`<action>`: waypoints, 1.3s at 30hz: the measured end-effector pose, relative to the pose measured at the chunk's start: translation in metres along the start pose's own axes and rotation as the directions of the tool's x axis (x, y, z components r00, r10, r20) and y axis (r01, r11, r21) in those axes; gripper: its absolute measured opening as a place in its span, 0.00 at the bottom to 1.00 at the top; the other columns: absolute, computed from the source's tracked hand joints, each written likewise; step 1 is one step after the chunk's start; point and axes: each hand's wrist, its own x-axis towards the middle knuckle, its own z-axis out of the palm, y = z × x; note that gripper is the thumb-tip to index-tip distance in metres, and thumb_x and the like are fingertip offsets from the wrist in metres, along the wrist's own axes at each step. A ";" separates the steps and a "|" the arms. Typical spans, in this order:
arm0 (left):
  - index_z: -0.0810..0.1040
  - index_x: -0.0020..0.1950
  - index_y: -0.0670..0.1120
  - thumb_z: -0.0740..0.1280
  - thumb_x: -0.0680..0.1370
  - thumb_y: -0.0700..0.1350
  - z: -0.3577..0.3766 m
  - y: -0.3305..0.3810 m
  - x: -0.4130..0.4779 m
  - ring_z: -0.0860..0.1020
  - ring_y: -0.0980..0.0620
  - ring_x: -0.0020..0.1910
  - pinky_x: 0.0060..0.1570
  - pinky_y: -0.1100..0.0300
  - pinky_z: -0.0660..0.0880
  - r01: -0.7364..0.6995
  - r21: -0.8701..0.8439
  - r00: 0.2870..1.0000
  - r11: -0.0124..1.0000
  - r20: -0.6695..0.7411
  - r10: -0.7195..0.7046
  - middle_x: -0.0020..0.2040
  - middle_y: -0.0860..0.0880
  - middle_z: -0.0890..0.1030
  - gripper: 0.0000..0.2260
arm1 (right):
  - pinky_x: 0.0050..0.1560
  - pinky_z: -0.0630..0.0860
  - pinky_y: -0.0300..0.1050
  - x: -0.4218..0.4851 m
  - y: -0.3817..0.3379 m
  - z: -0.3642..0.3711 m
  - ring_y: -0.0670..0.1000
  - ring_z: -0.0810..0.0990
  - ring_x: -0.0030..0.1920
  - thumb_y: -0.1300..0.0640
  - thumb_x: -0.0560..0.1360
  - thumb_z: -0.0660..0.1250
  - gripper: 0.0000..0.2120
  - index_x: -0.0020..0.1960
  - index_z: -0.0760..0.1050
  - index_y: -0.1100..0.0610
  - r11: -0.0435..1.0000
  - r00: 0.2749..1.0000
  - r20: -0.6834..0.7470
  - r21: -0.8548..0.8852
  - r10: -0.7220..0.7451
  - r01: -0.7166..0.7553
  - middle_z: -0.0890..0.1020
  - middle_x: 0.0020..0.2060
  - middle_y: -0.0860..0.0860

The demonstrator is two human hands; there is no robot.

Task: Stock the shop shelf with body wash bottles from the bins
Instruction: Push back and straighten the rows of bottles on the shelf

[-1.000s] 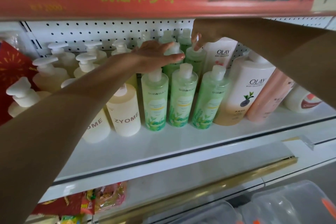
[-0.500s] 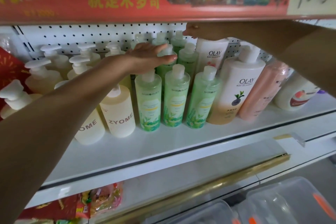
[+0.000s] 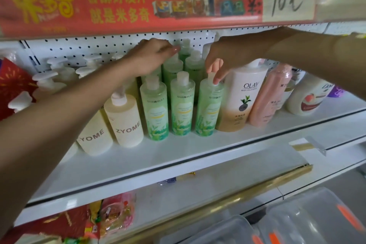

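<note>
In the head view, the shelf (image 3: 178, 156) is seen to be largely stocked. The green bottles (image 3: 183, 103) are stood upright in three files running from near the front edge back towards the pegboard (image 3: 89, 43). They are flanked on the left by cream pump bottles (image 3: 126, 121) and on the right by a large white and tan bottle (image 3: 243, 95).

The left hand (image 3: 150, 55) is laid with loosely straightened fingers over the caps of the rear green bottles, and nothing is gripped by it. The cap of the front green bottle (image 3: 208, 107), the right-hand one of the front row, is pinched between thumb and fingertips of the right hand (image 3: 219, 61). This bottle stands touching the white and tan one.

The work is judged to be at the tidying stage for this group: rows are being squared rather than filled. A bare strip is left along the shelf's front edge, so another row could be taken. Clear bins (image 3: 309, 216) are seen at the lower right; whether bottles remain in them cannot be told.

Further right, a leaning pink bottle (image 3: 271, 95) and a white bottle with a peach label (image 3: 309, 97) crowd that end of the shelf. Headroom is limited by the red banner (image 3: 138, 4) on the shelf above, under which both arms must be passed. Snack packets (image 3: 111, 216) are kept on the level below.
</note>
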 end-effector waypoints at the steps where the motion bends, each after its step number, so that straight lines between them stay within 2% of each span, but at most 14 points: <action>1: 0.78 0.55 0.51 0.56 0.80 0.62 -0.002 0.003 -0.002 0.78 0.48 0.56 0.57 0.53 0.73 0.026 -0.049 0.999 0.998 0.037 -0.024 0.58 0.48 0.81 0.19 | 0.42 0.70 0.34 0.000 -0.001 0.002 0.47 0.77 0.45 0.50 0.70 0.74 0.17 0.56 0.79 0.54 1.000 1.000 0.014 0.004 -0.013 0.013 0.80 0.45 0.47; 3: 0.79 0.51 0.52 0.57 0.79 0.62 -0.004 0.008 -0.008 0.79 0.51 0.54 0.57 0.55 0.73 0.050 -0.078 0.990 0.996 0.139 -0.039 0.55 0.49 0.82 0.17 | 0.41 0.67 0.28 0.000 -0.002 0.006 0.46 0.75 0.45 0.50 0.71 0.73 0.17 0.57 0.79 0.55 0.999 0.999 0.013 0.017 -0.043 0.042 0.79 0.45 0.48; 5: 0.79 0.54 0.52 0.60 0.76 0.64 -0.002 0.011 -0.018 0.79 0.52 0.55 0.60 0.53 0.73 0.064 -0.092 0.965 0.994 0.261 -0.038 0.57 0.51 0.81 0.20 | 0.41 0.67 0.28 0.003 0.000 0.007 0.46 0.75 0.44 0.50 0.71 0.73 0.16 0.56 0.79 0.56 0.998 0.999 -0.008 0.045 -0.042 0.042 0.78 0.43 0.47; 8: 0.77 0.62 0.49 0.65 0.73 0.63 0.005 0.017 -0.028 0.76 0.52 0.58 0.62 0.51 0.72 0.003 0.049 0.935 0.999 0.354 -0.020 0.59 0.53 0.79 0.24 | 0.43 0.69 0.30 0.003 0.001 0.008 0.46 0.76 0.43 0.50 0.73 0.71 0.16 0.57 0.79 0.58 0.998 0.999 -0.032 0.053 -0.040 0.042 0.80 0.44 0.48; 10: 0.72 0.68 0.48 0.69 0.73 0.59 0.008 0.019 -0.029 0.75 0.51 0.60 0.60 0.56 0.72 -0.001 0.100 0.943 0.995 0.330 -0.032 0.62 0.51 0.77 0.27 | 0.43 0.69 0.31 0.004 0.001 0.010 0.43 0.75 0.41 0.49 0.74 0.70 0.16 0.56 0.79 0.58 0.998 0.999 -0.036 0.057 -0.034 0.036 0.81 0.46 0.49; 12: 0.71 0.69 0.48 0.72 0.72 0.56 0.010 0.019 -0.030 0.75 0.51 0.58 0.55 0.59 0.71 0.005 0.091 0.951 0.996 0.307 -0.033 0.62 0.50 0.77 0.28 | 0.41 0.70 0.32 0.007 -0.001 0.010 0.41 0.75 0.40 0.50 0.74 0.70 0.16 0.56 0.79 0.58 0.998 0.998 -0.043 0.049 -0.036 0.038 0.81 0.47 0.50; 14: 0.70 0.70 0.49 0.72 0.72 0.56 0.012 0.017 -0.030 0.75 0.53 0.56 0.51 0.59 0.71 -0.002 0.109 0.956 0.994 0.291 -0.030 0.63 0.50 0.77 0.29 | 0.43 0.71 0.38 0.009 -0.004 0.009 0.46 0.76 0.44 0.51 0.73 0.71 0.16 0.57 0.78 0.58 0.999 0.998 -0.050 0.035 -0.035 0.036 0.80 0.49 0.50; 17: 0.68 0.71 0.50 0.72 0.72 0.56 0.012 0.016 -0.030 0.73 0.55 0.54 0.48 0.61 0.67 0.003 0.111 0.962 0.994 0.272 -0.033 0.64 0.50 0.76 0.30 | 0.43 0.69 0.39 0.010 -0.004 0.009 0.48 0.74 0.47 0.53 0.73 0.72 0.16 0.58 0.77 0.57 1.000 0.999 -0.050 0.005 -0.021 0.021 0.77 0.49 0.50; 22: 0.69 0.70 0.51 0.71 0.73 0.57 0.013 0.014 -0.031 0.74 0.54 0.56 0.50 0.61 0.68 -0.001 0.111 0.966 0.994 0.257 -0.028 0.64 0.50 0.76 0.28 | 0.51 0.75 0.42 0.012 -0.003 0.011 0.51 0.78 0.49 0.55 0.72 0.73 0.18 0.59 0.77 0.59 0.995 0.997 -0.067 0.097 0.028 -0.021 0.80 0.53 0.54; 26: 0.68 0.71 0.50 0.70 0.73 0.59 0.014 0.010 -0.031 0.75 0.53 0.57 0.50 0.59 0.70 0.003 0.119 0.965 0.993 0.259 -0.034 0.64 0.51 0.76 0.29 | 0.48 0.75 0.41 0.013 -0.006 0.011 0.51 0.79 0.47 0.55 0.72 0.73 0.18 0.59 0.78 0.61 0.993 0.997 -0.068 0.114 0.041 -0.034 0.81 0.52 0.54; 34: 0.68 0.71 0.51 0.69 0.73 0.61 0.016 0.007 -0.030 0.75 0.53 0.56 0.46 0.58 0.68 -0.020 0.163 0.970 0.986 0.241 -0.020 0.62 0.52 0.77 0.30 | 0.51 0.73 0.44 0.013 -0.003 0.012 0.52 0.78 0.49 0.54 0.72 0.73 0.21 0.62 0.76 0.60 0.983 0.992 -0.054 0.149 0.112 -0.103 0.80 0.50 0.53; 39: 0.69 0.70 0.52 0.69 0.71 0.64 0.014 0.009 -0.030 0.75 0.52 0.58 0.52 0.56 0.72 -0.034 0.212 0.968 0.977 0.252 -0.021 0.62 0.54 0.77 0.32 | 0.50 0.70 0.41 0.011 -0.001 0.015 0.50 0.76 0.49 0.53 0.71 0.73 0.22 0.62 0.76 0.59 0.970 0.986 -0.060 0.196 0.156 -0.142 0.80 0.52 0.53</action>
